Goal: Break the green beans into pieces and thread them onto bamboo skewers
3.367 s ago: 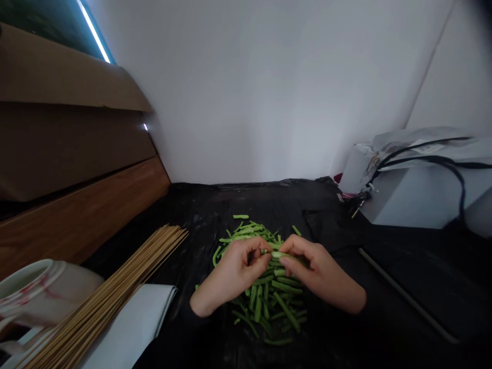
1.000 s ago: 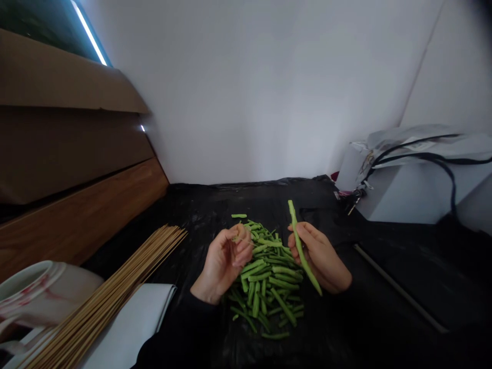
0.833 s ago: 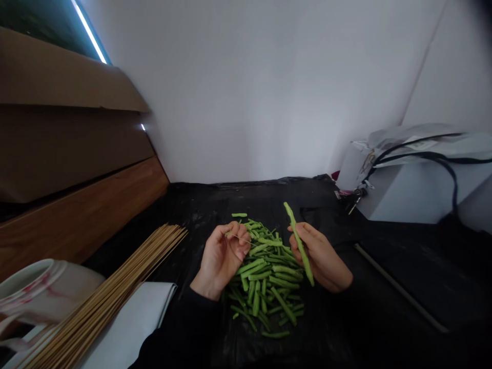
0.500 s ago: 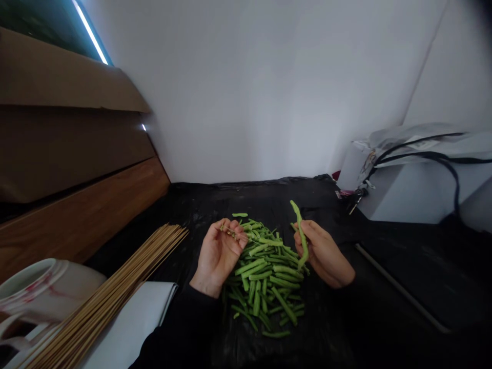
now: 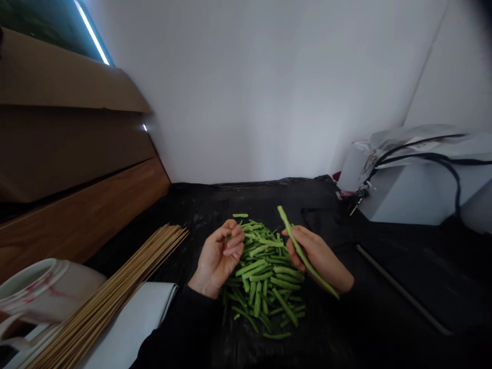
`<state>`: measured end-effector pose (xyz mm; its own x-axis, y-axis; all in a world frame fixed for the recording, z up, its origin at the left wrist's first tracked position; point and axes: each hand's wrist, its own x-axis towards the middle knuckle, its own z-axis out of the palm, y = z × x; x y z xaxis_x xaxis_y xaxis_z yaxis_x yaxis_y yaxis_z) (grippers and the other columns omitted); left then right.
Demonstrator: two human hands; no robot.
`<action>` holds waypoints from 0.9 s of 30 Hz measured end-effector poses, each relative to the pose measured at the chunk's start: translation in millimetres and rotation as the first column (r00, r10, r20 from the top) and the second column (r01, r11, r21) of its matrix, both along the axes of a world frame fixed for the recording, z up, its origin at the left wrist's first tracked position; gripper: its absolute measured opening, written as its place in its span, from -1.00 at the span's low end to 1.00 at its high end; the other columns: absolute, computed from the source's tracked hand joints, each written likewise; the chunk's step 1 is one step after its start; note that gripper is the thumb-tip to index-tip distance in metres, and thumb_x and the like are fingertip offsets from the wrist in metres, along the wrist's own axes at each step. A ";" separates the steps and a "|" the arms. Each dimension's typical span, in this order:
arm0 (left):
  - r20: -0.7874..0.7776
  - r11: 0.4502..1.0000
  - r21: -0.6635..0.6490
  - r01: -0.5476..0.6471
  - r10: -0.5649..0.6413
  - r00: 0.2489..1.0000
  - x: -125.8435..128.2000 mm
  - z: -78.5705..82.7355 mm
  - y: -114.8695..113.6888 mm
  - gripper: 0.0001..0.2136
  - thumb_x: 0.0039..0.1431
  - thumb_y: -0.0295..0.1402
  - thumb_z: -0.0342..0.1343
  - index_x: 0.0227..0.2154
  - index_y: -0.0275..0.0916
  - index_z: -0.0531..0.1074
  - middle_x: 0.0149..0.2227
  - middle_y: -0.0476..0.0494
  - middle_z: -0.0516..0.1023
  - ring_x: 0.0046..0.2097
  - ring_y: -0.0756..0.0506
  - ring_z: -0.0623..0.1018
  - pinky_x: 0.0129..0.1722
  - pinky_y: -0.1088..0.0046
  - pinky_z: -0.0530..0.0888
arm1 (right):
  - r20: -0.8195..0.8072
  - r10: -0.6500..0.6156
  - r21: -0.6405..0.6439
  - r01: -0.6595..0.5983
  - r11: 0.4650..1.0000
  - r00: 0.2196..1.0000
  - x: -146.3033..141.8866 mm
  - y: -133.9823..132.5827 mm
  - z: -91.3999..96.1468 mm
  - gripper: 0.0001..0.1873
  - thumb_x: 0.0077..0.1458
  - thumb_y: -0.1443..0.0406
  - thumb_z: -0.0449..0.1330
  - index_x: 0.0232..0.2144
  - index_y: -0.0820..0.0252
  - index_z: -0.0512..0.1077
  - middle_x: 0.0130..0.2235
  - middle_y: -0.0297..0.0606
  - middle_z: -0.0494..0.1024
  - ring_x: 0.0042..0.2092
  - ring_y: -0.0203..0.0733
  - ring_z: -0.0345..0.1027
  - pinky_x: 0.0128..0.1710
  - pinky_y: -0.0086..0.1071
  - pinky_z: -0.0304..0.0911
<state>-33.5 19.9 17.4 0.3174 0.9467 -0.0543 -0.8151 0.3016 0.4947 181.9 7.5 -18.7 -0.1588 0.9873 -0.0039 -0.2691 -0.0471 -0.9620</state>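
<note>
A heap of cut green bean pieces (image 5: 265,277) lies on black plastic sheeting (image 5: 215,205). My right hand (image 5: 317,256) is closed around a long whole green bean (image 5: 303,253), which slants from upper left down to lower right over the palm. At the heap's left edge, palm up, is my left hand (image 5: 219,253). Its thumb and fingertips pinch a small bean scrap (image 5: 227,237).
A bundle of bamboo skewers (image 5: 111,292) lies at the left across white paper (image 5: 130,328), beside a white bowl with red marks (image 5: 34,292). Cardboard and a wooden panel (image 5: 77,215) rise on the left. A white box with black cables (image 5: 418,179) stands at the right.
Both hands were together on one bean, then drew apart. My right hand has swung the long bean so it lies across the palm. The left hand pinches a small scrap.
</note>
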 end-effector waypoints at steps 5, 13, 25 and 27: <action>-0.417 0.983 0.185 -0.017 0.094 0.904 16.4 -6.6 -6.4 -0.91 0.19 -0.41 0.11 -0.29 -0.32 0.45 -0.65 0.19 0.00 -0.66 0.15 -0.04 -0.71 0.68 -0.06 | 0.111 0.118 0.035 -0.122 0.992 0.987 -9.4 -11.1 5.4 -0.64 0.18 -0.01 0.10 -0.30 0.18 0.32 -0.57 -0.48 0.37 -0.67 -0.45 0.12 -0.72 -0.57 -0.02; -0.732 0.927 0.374 -0.029 0.314 0.604 29.6 -14.7 -14.4 -0.79 0.05 -0.22 0.27 -0.38 -0.30 0.55 -0.64 0.07 0.29 -0.62 0.09 0.11 -0.62 0.54 0.01 | 0.356 0.087 0.167 -0.156 0.974 0.930 -14.4 -19.8 1.5 -0.72 0.21 0.06 0.08 -0.26 0.15 0.37 -0.56 -0.46 0.39 -0.64 -0.40 0.16 -0.68 -0.51 0.03; -0.790 0.877 0.446 0.180 0.291 0.540 26.8 -13.1 -13.6 -0.65 0.15 -0.11 0.15 -0.57 -0.25 0.29 -0.62 0.11 0.15 -0.54 0.06 0.12 -0.54 0.55 0.09 | 0.610 -0.082 0.505 -0.307 0.807 0.788 -17.8 -33.9 11.4 -0.85 0.24 0.28 0.09 -0.39 0.13 0.38 -0.45 -0.38 0.45 -0.39 -0.28 0.34 -0.34 -0.40 0.17; -0.814 0.846 0.463 0.264 0.288 0.504 28.2 -11.5 -13.7 -0.64 0.15 -0.13 0.14 -0.61 -0.26 0.28 -0.58 0.07 0.18 -0.49 0.03 0.17 -0.49 0.52 0.15 | 0.630 -0.066 0.525 -0.361 0.771 0.774 -19.3 -36.1 11.7 -0.86 0.24 0.28 0.09 -0.38 0.13 0.38 -0.42 -0.36 0.46 -0.37 -0.26 0.34 -0.33 -0.40 0.17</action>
<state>-5.4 6.2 5.9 0.3652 0.9170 0.1606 0.0752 -0.2010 0.9767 162.6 -28.6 -7.0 -0.4773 0.7743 0.4155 0.3098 0.5908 -0.7450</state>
